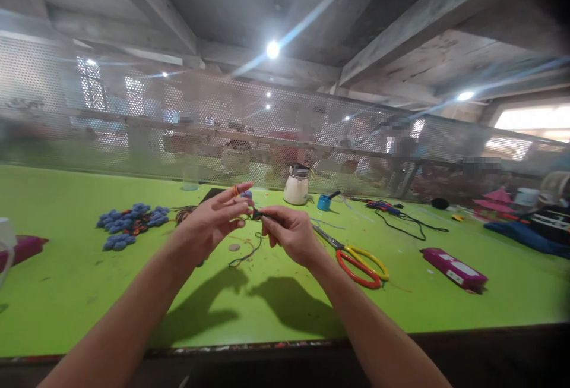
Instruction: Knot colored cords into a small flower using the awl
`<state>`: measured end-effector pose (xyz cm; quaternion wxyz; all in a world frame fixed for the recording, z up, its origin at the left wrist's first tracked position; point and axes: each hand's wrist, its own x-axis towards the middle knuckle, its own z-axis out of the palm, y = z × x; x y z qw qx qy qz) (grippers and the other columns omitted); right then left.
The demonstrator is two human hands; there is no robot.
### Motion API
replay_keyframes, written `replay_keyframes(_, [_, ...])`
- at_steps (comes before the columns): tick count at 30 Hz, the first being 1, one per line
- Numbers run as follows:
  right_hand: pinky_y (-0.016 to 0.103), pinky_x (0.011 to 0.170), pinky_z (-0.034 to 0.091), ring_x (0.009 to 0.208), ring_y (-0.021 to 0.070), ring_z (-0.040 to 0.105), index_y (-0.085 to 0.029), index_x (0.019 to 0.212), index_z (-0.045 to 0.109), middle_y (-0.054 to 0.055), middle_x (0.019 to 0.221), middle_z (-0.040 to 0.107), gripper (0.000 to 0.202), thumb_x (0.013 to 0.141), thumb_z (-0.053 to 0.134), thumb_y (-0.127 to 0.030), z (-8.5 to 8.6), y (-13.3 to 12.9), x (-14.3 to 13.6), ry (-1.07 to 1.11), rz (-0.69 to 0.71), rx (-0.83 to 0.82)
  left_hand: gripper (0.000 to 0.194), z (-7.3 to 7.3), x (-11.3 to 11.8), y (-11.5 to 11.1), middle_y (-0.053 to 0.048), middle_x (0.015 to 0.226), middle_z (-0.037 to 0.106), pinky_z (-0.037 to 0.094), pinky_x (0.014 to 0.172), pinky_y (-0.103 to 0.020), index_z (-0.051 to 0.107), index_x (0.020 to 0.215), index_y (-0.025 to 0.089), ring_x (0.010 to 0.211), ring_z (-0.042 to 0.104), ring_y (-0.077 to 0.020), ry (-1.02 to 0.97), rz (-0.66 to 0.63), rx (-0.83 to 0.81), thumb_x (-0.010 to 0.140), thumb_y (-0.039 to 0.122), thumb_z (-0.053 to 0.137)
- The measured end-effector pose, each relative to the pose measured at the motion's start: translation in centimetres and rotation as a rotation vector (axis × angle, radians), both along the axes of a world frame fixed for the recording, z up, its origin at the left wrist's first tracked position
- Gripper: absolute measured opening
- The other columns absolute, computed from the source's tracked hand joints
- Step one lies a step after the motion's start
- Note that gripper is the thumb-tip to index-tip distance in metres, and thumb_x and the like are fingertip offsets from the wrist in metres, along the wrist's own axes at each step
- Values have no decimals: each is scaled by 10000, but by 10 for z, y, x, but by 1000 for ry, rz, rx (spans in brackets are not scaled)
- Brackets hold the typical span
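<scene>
My left hand (214, 218) is raised over the green table with its fingers stretched out and apart. An orange band (236, 190), perhaps yarn, circles one finger. To its right, my right hand (289, 230) pinches a small dark green piece of yarn work (257, 214) between thumb and fingers. The piece lies close to my left fingertips; whether they touch it I cannot tell. Below the hands a dark cord (249, 256) curls on the table. Scissors (363, 263) with red and yellow handles lie beside my right wrist.
Blue yarn flowers (133, 221) lie at the left on the green table (285, 328). At the back stand a white jar (296, 186) and a small blue pot (325, 202). A purple packet (454, 269) lies right, near dark cable (409, 230). A perforated screen (249, 132) runs behind.
</scene>
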<state>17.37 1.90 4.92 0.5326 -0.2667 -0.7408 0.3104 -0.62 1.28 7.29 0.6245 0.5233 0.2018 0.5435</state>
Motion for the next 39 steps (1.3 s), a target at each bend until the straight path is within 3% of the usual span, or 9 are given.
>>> replay_keyframes(3, [197, 383, 393, 398, 56, 495, -165, 974, 669, -25, 594, 569, 220, 818, 583, -294, -2, -2, -4, -22, -14, -5, 603, -10, 4, 5, -23, 837, 644, 432, 674, -248, 568, 1217, 220, 739, 577, -126, 153, 85, 85, 646, 148, 745])
replay_keyframes(8, [178, 328, 323, 361, 61, 494, -145, 914, 648, -32, 549, 584, 252, 756, 641, -341, 0, -3, -8, 80, 55, -222, 499, -22, 5, 12, 17, 718, 596, 441, 708, -264, 653, 1078, 176, 710, 572, -124, 210, 248, 173, 596, 191, 781])
replay_keyframes(15, [172, 362, 307, 403, 52, 475, -129, 967, 641, -9, 593, 625, 325, 686, 709, -278, 2, -1, -6, 271, 234, -480, 512, -25, 7, 11, 27, 683, 591, 429, 668, -242, 666, 1063, 184, 665, 559, -109, 170, 247, 121, 568, 164, 793])
replay_keyframes(23, [172, 357, 297, 392, 52, 459, -123, 1025, 638, -14, 573, 616, 364, 691, 703, -253, -2, 2, -5, 267, 250, -494, 601, -25, 13, 6, 25, 707, 621, 441, 754, -238, 637, 1098, 156, 718, 586, -101, 98, 269, -4, 522, 101, 799])
replay_keyframes(32, [179, 367, 313, 405, 58, 480, -137, 1095, 636, -12, 587, 621, 417, 703, 696, -267, -5, 10, 0, 199, 259, -489, 635, -31, 12, 9, 25, 674, 623, 452, 734, -263, 590, 1166, 132, 701, 587, -115, 229, 358, 124, 561, 143, 784])
replay_keyframes(39, [184, 379, 301, 401, 50, 461, -146, 1088, 652, -17, 576, 610, 402, 700, 695, -241, -5, 7, -2, 237, 258, -515, 687, -31, 13, 9, 38, 680, 603, 455, 702, -240, 540, 1235, 152, 687, 574, -107, 271, 351, 171, 587, 172, 768])
